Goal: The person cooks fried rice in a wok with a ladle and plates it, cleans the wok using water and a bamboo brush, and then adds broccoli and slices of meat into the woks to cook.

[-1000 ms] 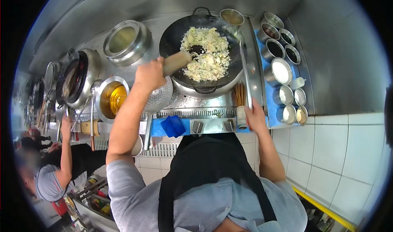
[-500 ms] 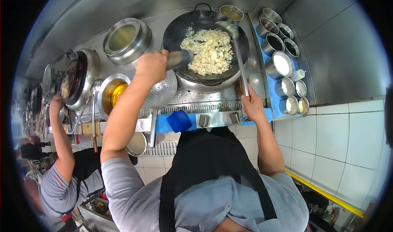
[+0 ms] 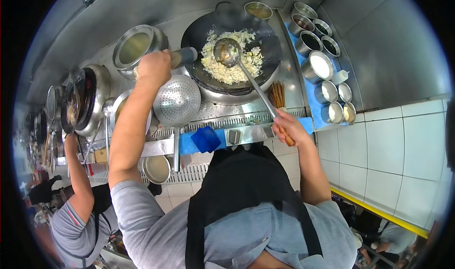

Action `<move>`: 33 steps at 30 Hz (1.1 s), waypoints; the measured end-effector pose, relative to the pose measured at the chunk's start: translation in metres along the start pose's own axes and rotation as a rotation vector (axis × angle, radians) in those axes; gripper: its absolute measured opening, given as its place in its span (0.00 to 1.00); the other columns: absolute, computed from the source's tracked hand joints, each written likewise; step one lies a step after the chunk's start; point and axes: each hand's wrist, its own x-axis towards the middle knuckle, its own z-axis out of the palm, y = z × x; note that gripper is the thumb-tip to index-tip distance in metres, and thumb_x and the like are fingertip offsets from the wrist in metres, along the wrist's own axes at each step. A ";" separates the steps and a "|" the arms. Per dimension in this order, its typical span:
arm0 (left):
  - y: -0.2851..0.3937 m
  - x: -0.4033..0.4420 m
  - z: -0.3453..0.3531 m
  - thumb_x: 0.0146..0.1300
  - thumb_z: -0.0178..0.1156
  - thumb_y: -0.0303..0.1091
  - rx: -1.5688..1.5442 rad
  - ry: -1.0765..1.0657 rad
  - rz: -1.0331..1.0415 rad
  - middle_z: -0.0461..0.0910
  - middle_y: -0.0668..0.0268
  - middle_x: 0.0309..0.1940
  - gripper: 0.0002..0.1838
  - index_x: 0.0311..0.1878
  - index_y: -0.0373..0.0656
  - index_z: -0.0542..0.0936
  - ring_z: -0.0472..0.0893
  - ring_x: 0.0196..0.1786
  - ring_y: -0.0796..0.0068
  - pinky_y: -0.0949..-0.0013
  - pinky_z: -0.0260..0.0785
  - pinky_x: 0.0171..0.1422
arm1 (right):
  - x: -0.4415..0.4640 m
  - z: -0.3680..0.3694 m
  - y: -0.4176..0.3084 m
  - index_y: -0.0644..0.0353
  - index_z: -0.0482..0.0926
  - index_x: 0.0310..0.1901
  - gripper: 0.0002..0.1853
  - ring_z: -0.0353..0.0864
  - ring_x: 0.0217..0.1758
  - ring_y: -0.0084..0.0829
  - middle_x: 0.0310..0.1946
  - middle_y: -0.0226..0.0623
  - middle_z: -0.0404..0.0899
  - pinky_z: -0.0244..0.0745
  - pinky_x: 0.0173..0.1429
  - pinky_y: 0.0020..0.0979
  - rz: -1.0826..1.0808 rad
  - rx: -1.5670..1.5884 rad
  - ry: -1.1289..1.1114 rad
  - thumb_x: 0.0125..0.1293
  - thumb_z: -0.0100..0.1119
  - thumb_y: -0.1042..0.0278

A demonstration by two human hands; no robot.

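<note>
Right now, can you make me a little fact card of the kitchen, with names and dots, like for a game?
Left hand: holding a tube-shaped thing with a dark end; I can't tell what it is
Right hand: holding a ladle by its handle
Wok: has rice-like food in it, under the ladle's bowl
Strainer: full of little holes, left of the wok
Brown bristles: near the ladle's handle
Nearby: another person, at the left
</note>
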 end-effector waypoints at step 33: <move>0.051 -0.042 -0.005 0.57 0.68 0.38 -0.192 -0.148 -0.311 0.88 0.48 0.45 0.24 0.56 0.37 0.80 0.88 0.49 0.49 0.53 0.81 0.56 | 0.046 -0.035 -0.046 0.40 0.61 0.81 0.37 0.80 0.25 0.33 0.25 0.40 0.80 0.77 0.36 0.38 -0.153 -0.665 0.235 0.72 0.60 0.69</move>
